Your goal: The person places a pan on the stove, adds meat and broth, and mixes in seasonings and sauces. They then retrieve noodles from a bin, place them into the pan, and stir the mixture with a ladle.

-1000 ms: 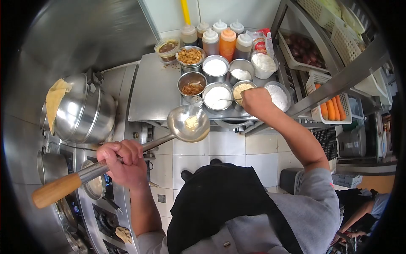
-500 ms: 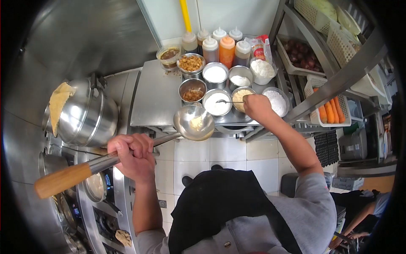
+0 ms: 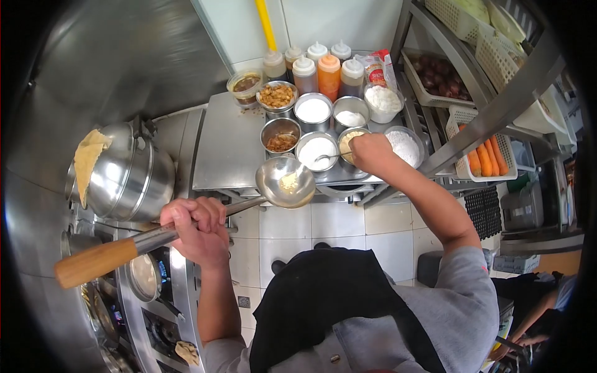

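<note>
Stainless-steel ladle with round bowl and wooden handle (image 3: 278, 191): gripped by the left hand (image 3: 199, 230), fingers wrapped around its metal shaft, forearm extended forward. Its bowl, bearing pale yellow powder (image 3: 289, 181), appears at the near edge of the grey metal counter (image 3: 224, 155). Right elbow bent outward, forearm angled inward; right hand (image 3: 374, 153) closed on a thin metal spoon (image 3: 339, 155), its tip at the white powder (image 3: 313, 147) in a round steel container (image 3: 316, 167). Contact with the powder cannot be confirmed.
</note>
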Motion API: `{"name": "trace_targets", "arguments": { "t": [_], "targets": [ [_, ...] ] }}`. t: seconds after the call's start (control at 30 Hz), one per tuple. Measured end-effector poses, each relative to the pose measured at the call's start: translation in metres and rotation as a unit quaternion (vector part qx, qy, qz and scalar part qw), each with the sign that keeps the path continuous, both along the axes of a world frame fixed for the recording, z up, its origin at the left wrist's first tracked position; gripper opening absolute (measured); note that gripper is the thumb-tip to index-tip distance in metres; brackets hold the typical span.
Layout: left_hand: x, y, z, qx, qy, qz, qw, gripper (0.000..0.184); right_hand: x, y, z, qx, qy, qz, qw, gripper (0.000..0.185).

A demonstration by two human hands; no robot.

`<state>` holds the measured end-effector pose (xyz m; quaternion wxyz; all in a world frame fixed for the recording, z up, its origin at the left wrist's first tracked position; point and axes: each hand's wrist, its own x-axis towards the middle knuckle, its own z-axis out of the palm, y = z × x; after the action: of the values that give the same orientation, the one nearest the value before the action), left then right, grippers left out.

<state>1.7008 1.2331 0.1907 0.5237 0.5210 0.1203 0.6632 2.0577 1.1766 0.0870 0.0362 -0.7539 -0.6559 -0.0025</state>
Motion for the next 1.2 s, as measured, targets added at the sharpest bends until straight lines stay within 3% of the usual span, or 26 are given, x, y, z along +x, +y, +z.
{"name": "trace_targets", "arguments": {
  "t": [0.27, 0.47, 0.53, 0.67, 0.83, 0.93, 1.2],
  "targets": [
    [0.002, 0.006, -0.001, -0.001, -0.004, 0.003, 1.0, 0.026, 0.004, 0.005, 0.022, -0.03, 0.088, -0.065, 0.994, 0.017],
    [0.015, 0.019, -0.006, -0.005, -0.018, 0.002, 1.0, 0.024, -0.025, -0.011, 0.058, 0.028, 0.127, -0.045, 0.99, 0.013],
    [0.016, 0.022, -0.006, -0.007, -0.023, 0.005, 1.0, 0.024, -0.036, -0.015, 0.063, 0.135, 0.063, 0.034, 0.988, 0.012],
    [0.018, 0.023, -0.003, -0.008, -0.032, 0.006, 0.999, 0.024, -0.014, 0.016, 0.04, 0.168, -0.017, 0.021, 0.985, 0.009],
    [0.006, 0.013, 0.0, -0.025, -0.026, 0.023, 0.999, 0.024, -0.013, 0.034, 0.036, 0.087, -0.105, 0.012, 0.991, 0.004],
    [-0.004, 0.011, 0.001, 0.0, -0.018, 0.029, 0.999, 0.023, -0.021, 0.036, 0.036, 0.01, -0.098, 0.016, 0.995, 0.005],
    [-0.006, 0.007, -0.001, 0.016, -0.005, 0.043, 0.999, 0.026, -0.025, 0.041, -0.002, -0.028, -0.035, 0.033, 0.998, 0.01]
  ]
}}
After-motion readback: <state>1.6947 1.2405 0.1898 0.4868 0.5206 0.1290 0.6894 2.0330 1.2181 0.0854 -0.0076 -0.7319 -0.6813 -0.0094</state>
